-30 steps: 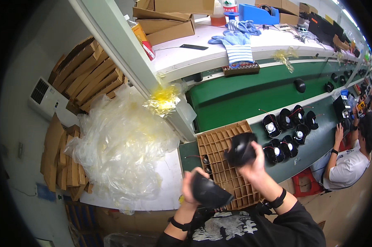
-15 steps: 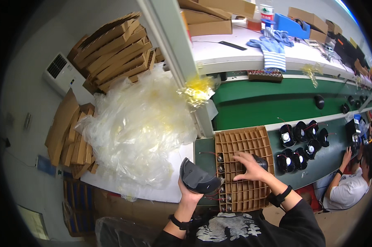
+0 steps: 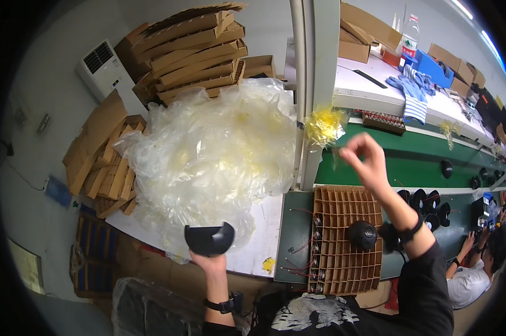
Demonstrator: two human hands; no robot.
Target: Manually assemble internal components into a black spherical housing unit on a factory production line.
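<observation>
A curved black plastic shell (image 3: 210, 239) rests in my left hand (image 3: 209, 261), its hollow side up, over the white table edge by the plastic film. My fingers are mostly hidden beneath it. My right hand (image 3: 368, 161) is raised in front of the green board, thumb and forefinger pinched together, just right of a bunch of yellow film scraps (image 3: 325, 126) on the post. What the pinch holds is too small and blurred to name. Below it lies a cardboard divider grid (image 3: 342, 210), with a perforated black dome (image 3: 363, 235) on top and several small wired parts along its left side.
A big heap of clear plastic film (image 3: 219, 145) covers the white table at left. Stacked cardboard (image 3: 191, 53) stands behind it. The upright post (image 3: 318, 84) divides the two work areas. Several black shells (image 3: 432, 201) sit right of the grid. A co-worker (image 3: 477, 274) sits at far right.
My left hand has carried the black shell leftward, off the grid's side and over by the film heap. My right hand has risen from the grid toward the yellow scraps and closed into a pinch.
</observation>
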